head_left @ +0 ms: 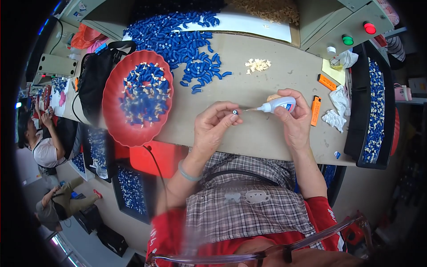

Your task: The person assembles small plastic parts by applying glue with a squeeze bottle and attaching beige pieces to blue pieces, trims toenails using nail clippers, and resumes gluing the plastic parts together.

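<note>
My left hand pinches a small blue plastic piece between thumb and fingertips, above the tan table. My right hand grips a small white glue bottle lying sideways. Its thin nozzle points left and its tip nearly touches the blue piece. A red round tray full of blue pieces mixed with small cream bits sits to the left of my left hand.
A heap of loose blue pieces covers the table's far left. A small cream pile, two orange lighters, crumpled tissues and a black tray of blue pieces lie to the right. Other people sit at the far left.
</note>
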The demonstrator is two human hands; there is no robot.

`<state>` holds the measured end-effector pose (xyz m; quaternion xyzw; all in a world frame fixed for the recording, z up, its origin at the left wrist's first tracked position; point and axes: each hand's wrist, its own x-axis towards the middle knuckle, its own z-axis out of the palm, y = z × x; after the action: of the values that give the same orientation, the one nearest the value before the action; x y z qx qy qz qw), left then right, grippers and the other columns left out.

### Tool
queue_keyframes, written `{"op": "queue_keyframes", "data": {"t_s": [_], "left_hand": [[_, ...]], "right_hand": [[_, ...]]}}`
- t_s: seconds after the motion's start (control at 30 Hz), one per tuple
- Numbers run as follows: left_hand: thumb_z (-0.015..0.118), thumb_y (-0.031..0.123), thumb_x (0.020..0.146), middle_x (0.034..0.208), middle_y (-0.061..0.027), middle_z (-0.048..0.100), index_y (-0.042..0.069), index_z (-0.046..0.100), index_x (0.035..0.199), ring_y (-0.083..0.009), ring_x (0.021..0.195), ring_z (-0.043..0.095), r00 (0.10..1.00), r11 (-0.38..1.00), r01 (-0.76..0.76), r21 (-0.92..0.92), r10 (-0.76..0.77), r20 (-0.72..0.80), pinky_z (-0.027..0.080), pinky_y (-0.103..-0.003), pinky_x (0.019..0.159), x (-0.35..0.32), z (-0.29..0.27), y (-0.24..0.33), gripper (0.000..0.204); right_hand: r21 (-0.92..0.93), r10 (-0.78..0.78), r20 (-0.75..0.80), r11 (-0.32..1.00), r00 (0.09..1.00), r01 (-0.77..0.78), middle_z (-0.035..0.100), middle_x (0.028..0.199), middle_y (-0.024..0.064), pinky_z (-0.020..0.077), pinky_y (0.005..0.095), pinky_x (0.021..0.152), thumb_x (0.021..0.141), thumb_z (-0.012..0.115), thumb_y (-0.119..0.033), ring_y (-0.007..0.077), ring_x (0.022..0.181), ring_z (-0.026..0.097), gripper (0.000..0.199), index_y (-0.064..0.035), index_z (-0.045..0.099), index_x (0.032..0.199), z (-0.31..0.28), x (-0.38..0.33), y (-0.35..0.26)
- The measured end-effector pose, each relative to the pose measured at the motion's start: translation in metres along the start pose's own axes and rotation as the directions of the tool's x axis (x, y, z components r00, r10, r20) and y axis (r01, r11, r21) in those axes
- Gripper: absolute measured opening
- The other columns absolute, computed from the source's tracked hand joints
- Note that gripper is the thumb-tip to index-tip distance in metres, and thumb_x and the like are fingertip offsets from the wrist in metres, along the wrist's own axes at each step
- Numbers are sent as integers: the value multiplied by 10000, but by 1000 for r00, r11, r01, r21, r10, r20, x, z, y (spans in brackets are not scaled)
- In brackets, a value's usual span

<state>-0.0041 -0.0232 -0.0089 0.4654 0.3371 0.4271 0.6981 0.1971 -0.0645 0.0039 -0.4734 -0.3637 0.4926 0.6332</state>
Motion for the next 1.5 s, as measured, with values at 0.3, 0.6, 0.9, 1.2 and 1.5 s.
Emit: {"op": "queue_keyframes", "data": {"t_s": [0.3, 0.6, 0.9, 1.2, 1.5], "left_hand": [[583, -70, 846, 1029, -155, 605, -65, 579, 1015, -195, 893, 630, 999, 999, -42, 33, 42, 7, 532, -291, 809, -2, 3, -2, 169], [574, -99, 836, 1050, -157, 594, -65, 568, 1000, -198, 937, 620, 997, 995, -80, 64, 78, 28, 525, -301, 852, 0, 3, -5, 167], [574, -96, 837, 1049, -136, 601, -63, 580, 1001, -176, 938, 620, 998, 995, -66, 70, 64, 22, 518, -279, 851, -1, 5, -3, 167], [581, -87, 839, 1043, -131, 604, -62, 583, 999, -174, 932, 622, 998, 995, -56, 78, 55, 16, 518, -273, 839, -1, 5, -3, 162], [582, -94, 835, 1035, -153, 599, -63, 571, 992, -192, 929, 622, 999, 994, -50, 102, 48, 16, 525, -292, 840, -2, 7, 0, 161]], "right_hand": [[-407, -393, -43, 846, 919, 343, 622, 961, 81, 476, 209, 678, 887, 632, -252, 100, 777, 577, 379, 28, 553, 1129, 2, -15, 7], [-558, -548, 79, 668, 832, 493, 631, 868, 124, 441, 209, 572, 871, 647, -267, 124, 665, 561, 399, 42, 560, 1107, 4, -13, 7], [-571, -568, 94, 642, 817, 512, 636, 875, 125, 448, 216, 566, 865, 654, -263, 128, 658, 570, 392, 37, 566, 1102, 3, -13, 5], [-567, -572, 95, 642, 815, 517, 635, 863, 115, 437, 214, 547, 857, 661, -265, 123, 643, 561, 391, 33, 571, 1093, 3, -12, 5], [-563, -577, 108, 636, 810, 528, 632, 841, 107, 421, 209, 533, 853, 667, -254, 118, 638, 553, 381, 23, 574, 1097, 3, -11, 2]]}}
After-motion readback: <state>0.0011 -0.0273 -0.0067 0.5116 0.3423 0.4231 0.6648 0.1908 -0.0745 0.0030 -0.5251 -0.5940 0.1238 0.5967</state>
